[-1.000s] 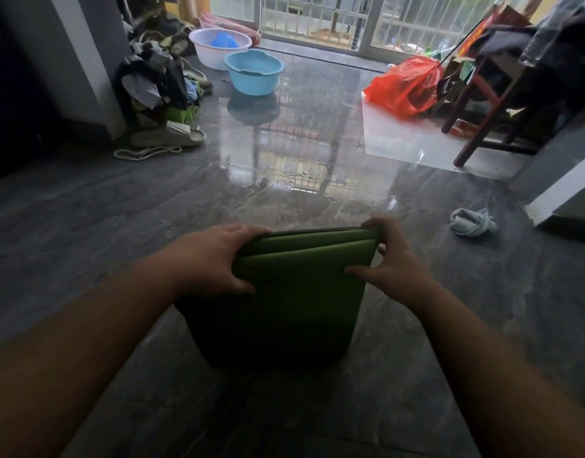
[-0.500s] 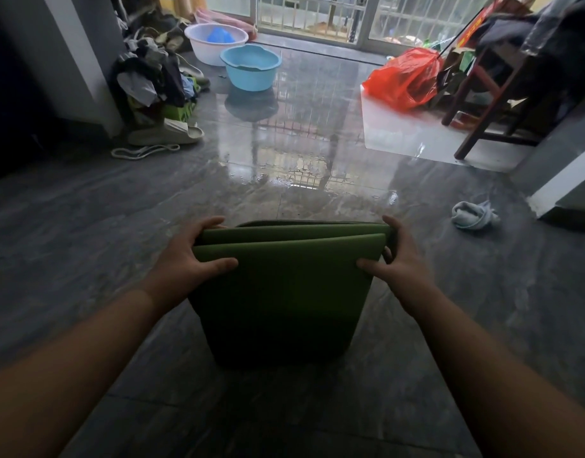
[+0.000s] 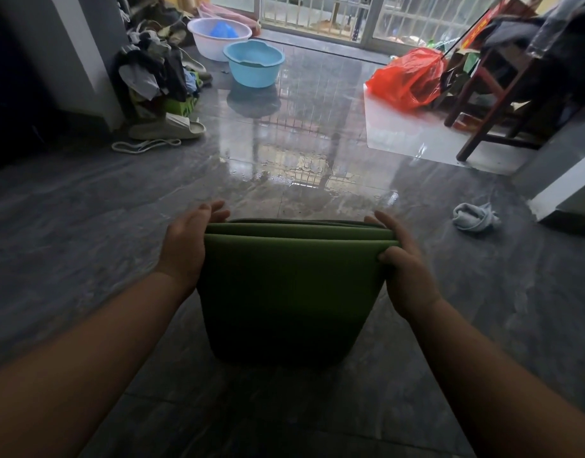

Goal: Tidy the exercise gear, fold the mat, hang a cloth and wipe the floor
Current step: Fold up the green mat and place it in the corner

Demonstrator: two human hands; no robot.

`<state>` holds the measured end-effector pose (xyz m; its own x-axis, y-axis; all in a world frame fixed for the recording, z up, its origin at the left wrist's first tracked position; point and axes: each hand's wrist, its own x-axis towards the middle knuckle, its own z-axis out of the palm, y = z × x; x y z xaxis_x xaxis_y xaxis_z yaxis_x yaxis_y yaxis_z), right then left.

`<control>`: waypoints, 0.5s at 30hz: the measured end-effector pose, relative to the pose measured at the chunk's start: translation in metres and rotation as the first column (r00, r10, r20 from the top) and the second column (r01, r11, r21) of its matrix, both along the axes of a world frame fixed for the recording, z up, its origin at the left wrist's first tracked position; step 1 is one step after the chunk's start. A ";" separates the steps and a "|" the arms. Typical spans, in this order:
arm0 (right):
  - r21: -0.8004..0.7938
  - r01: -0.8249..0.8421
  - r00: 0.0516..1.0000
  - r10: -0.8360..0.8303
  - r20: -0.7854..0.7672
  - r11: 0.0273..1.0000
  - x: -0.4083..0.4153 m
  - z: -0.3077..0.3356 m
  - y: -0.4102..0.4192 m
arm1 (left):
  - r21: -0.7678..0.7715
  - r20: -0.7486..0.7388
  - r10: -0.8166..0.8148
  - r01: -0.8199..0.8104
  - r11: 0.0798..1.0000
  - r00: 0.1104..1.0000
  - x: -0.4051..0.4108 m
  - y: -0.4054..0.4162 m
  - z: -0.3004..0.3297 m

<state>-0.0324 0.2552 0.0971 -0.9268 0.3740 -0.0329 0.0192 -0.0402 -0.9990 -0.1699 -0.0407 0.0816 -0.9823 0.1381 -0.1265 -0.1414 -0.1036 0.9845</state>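
Note:
A folded green mat [image 3: 287,292] stands upright on the dark tiled floor in front of me, its stacked layers showing along the top edge. My left hand [image 3: 185,246] lies flat against the mat's left edge with the fingers stretched forward, not wrapped around it. My right hand [image 3: 403,269] pinches the mat's top right corner, thumb in front and fingers behind. A crumpled light-blue cloth [image 3: 476,218] lies on the floor to the right. A white cord [image 3: 145,146] lies on the floor at the far left.
A pile of clothes [image 3: 152,77] and a slipper [image 3: 167,127] sit by the left wall. A white basin [image 3: 218,36] and a blue basin [image 3: 254,62] stand at the back. A red bag [image 3: 406,79] and a wooden chair [image 3: 496,94] are at the right. A wet patch [image 3: 297,160] shines ahead.
My left hand has let go of the mat's top corner and now rests flat against its left edge. The mat stands a little taller and squarer. My right hand keeps its grip.

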 end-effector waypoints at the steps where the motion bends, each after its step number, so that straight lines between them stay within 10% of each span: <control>1: -0.026 0.012 1.000 -0.012 0.004 1.000 -0.001 0.001 0.001 | -0.001 0.019 0.000 0.000 1.000 1.000 -0.002 0.002 0.001; 8: 0.121 0.457 0.886 -0.463 0.020 0.881 -0.010 -0.001 -0.022 | -0.115 0.072 -0.032 0.040 0.993 0.997 0.000 0.006 0.004; 15: 0.102 0.524 0.852 -0.516 -0.088 0.846 -0.014 0.009 -0.028 | -0.298 -0.072 -0.040 0.016 0.954 0.997 0.002 0.004 0.006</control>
